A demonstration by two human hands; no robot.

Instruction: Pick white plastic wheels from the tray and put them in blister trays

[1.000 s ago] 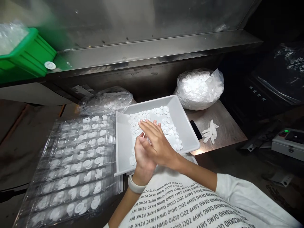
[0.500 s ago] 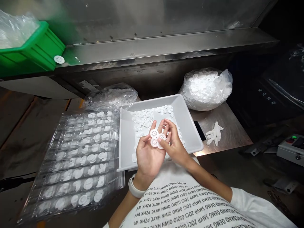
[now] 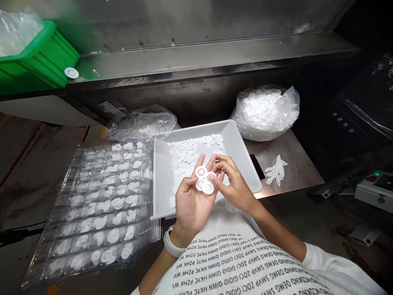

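My left hand [image 3: 190,207] is turned palm up over the near part of a grey tray [image 3: 241,157]. Several white spoked plastic wheels [image 3: 208,187] lie overlapping on its palm and fingers, with the thumb along their left side. From the right, my right hand [image 3: 238,189] reaches in with thumb and fingers closed on one white wheel [image 3: 211,176] at the edge of the cluster. Small white round parts [image 3: 184,151] are scattered over the tray's floor behind my hands; some are hidden by them.
To the left lies a stack of clear blister trays [image 3: 101,205] filled with white pieces. Behind are two plastic bags of white parts, left [image 3: 144,123] and right [image 3: 265,112]. A white glove [image 3: 276,170] and dark phone [image 3: 257,166] lie right. A green bin [image 3: 37,61] stands on the ledge.
The wheels on my left palm have shifted: one now lies lower and in front of the others. My right hand has moved slightly right. The whole view has shifted a little.
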